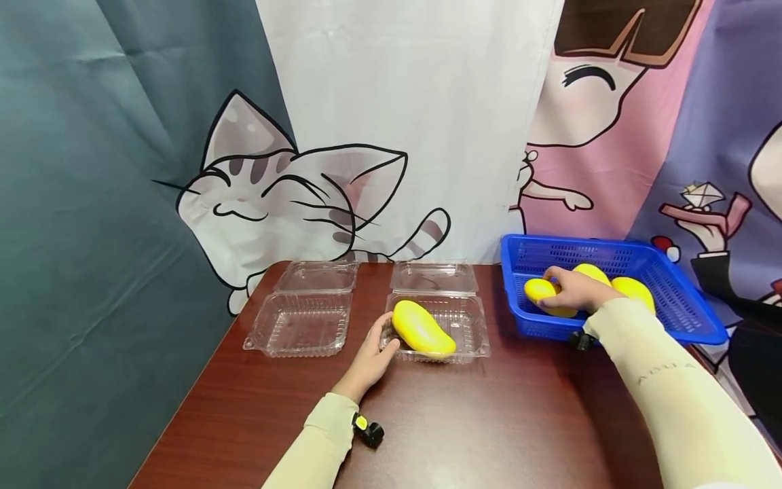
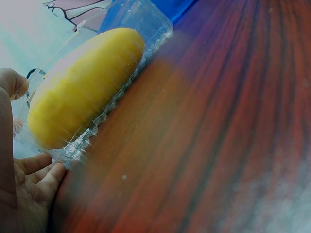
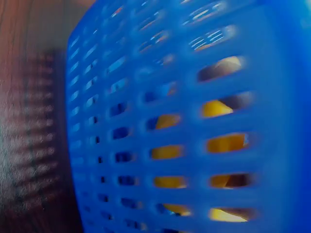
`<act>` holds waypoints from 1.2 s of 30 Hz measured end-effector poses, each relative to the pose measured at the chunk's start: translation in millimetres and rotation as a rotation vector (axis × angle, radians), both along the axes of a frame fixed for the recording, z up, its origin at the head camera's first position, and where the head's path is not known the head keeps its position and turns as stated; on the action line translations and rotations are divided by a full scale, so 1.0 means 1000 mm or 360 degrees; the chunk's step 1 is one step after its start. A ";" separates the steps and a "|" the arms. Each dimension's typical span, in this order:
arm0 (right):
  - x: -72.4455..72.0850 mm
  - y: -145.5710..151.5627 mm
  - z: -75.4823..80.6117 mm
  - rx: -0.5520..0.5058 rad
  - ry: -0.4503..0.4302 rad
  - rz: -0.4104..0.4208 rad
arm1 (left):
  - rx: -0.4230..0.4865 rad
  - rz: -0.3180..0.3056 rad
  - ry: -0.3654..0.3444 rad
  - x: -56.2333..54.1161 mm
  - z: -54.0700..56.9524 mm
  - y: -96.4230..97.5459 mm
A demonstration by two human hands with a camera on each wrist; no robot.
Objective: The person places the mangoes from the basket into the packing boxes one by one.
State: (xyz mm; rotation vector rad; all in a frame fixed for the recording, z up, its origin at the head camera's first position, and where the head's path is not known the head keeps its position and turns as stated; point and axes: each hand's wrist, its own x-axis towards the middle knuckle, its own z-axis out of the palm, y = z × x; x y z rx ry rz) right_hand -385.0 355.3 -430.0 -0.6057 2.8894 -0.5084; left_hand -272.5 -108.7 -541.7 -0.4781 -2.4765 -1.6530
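In the head view a yellow mango (image 1: 421, 331) lies in the right-hand clear plastic container (image 1: 467, 326), whose lid is folded back. My left hand (image 1: 371, 354) holds that container at its near left corner. The left wrist view shows the mango (image 2: 85, 87) through the clear wall, with fingers (image 2: 46, 182) against the container's end. Over at the right, my right hand (image 1: 577, 288) reaches into a blue basket (image 1: 525, 326) and grips a mango (image 1: 540, 290). Seen from the right wrist, the basket's slotted wall (image 3: 189, 131) hides most of that hand.
Another clear container (image 1: 305, 326), open and without fruit, stands to the left. More mangoes (image 1: 634, 292) lie in the basket by the right wrist. A printed cloth (image 1: 391, 102) hangs behind the brown table (image 1: 476, 421).
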 end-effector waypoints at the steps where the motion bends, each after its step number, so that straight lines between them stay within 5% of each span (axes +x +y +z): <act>1: 0.000 -0.001 0.003 -0.0022 0.0003 -0.0012 | -0.0003 0.0003 0.0001 0.000 0.001 0.000; 4: 0.001 -0.004 0.011 -0.0053 0.0028 -0.0049 | -0.0006 0.0013 -0.0012 0.003 0.005 0.002; 11: 0.007 -0.027 0.035 -0.0099 0.0061 -0.0128 | 0.0036 -0.0035 -0.0031 0.025 0.039 0.004; 14: 0.010 -0.037 0.045 -0.0157 0.0039 -0.0160 | 0.0039 -0.0047 -0.0027 0.027 0.042 0.004; 29: 0.029 -0.105 0.072 -0.0149 0.0225 -0.0100 | 0.0029 -0.0021 -0.0023 0.027 0.041 0.006; 36: 0.033 -0.140 0.065 -0.0104 0.0252 -0.0051 | 0.0030 0.0029 -0.0009 0.007 0.007 0.003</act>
